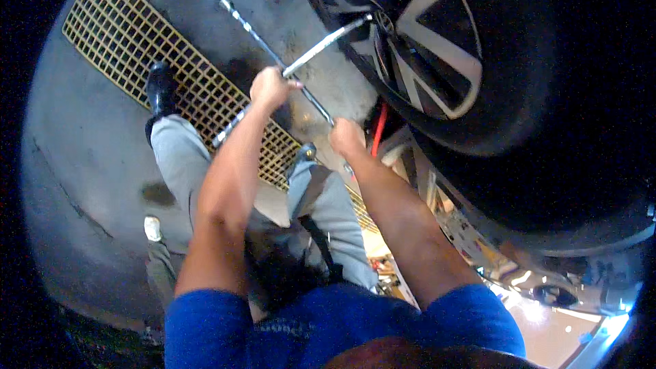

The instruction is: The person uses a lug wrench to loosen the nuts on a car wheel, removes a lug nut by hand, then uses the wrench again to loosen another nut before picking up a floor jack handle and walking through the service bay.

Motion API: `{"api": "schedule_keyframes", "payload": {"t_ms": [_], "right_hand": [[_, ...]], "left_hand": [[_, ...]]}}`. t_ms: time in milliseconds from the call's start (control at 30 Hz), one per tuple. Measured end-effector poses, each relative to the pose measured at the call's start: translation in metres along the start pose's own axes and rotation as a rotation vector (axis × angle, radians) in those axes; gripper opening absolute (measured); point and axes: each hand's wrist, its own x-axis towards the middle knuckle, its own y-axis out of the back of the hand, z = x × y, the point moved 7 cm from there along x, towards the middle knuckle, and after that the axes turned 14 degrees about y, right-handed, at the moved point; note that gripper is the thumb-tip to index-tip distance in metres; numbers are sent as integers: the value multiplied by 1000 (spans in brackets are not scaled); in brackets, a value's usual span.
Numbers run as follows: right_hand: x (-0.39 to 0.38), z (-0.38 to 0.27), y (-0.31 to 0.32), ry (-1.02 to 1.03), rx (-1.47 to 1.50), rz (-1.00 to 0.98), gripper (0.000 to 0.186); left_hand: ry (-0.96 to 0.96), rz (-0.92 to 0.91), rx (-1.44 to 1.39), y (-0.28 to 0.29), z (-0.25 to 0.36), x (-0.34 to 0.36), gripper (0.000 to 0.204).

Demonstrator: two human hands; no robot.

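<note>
A four-way lug wrench (321,51) is between my hands, one arm reaching to the middle of the car wheel (454,61). Its tip appears to meet the wheel near the hub; the exact contact is too small to tell. My left hand (272,89) is closed around the wrench at its crossing. Lower and to the right, my right hand (348,140) grips the end of another arm. A third arm points up and left, free at its socket end, and the fourth shows beyond my left forearm. The wheel has a dark tyre and light spokes.
A yellowish floor grating (116,27) runs diagonally across the grey floor (89,137). My legs in grey trousers (179,154) stand over it. A red bar or hose (380,130) sits below the wheel. Another person's light shoe (152,228) shows at the left. Shiny car bodywork (547,294) is at lower right.
</note>
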Motion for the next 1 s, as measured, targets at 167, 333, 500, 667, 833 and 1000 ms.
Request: {"api": "schedule_keyframes", "payload": {"t_ms": [167, 333, 500, 667, 833, 1000], "right_hand": [[-26, 6, 6, -48, -49, 64, 21], [-27, 8, 9, -36, -101, -28, 21], [-40, -4, -10, -54, 18, -43, 23], [-62, 10, -23, 6, 70, 10, 20], [-71, 18, -24, 9, 73, 76, 19], [-81, 15, -14, -17, 2, 24, 22]], "left_hand": [[-164, 48, 43, 11, 10, -22, 52], [-140, 17, 36, 8, 9, -23, 55], [-227, -110, -58, -9, -24, 0, 50], [-126, -49, 68, 0, -9, -58, 42], [-116, -66, 112, 3, 4, -74, 42], [-133, -76, 112, -7, -1, -64, 48]]}}
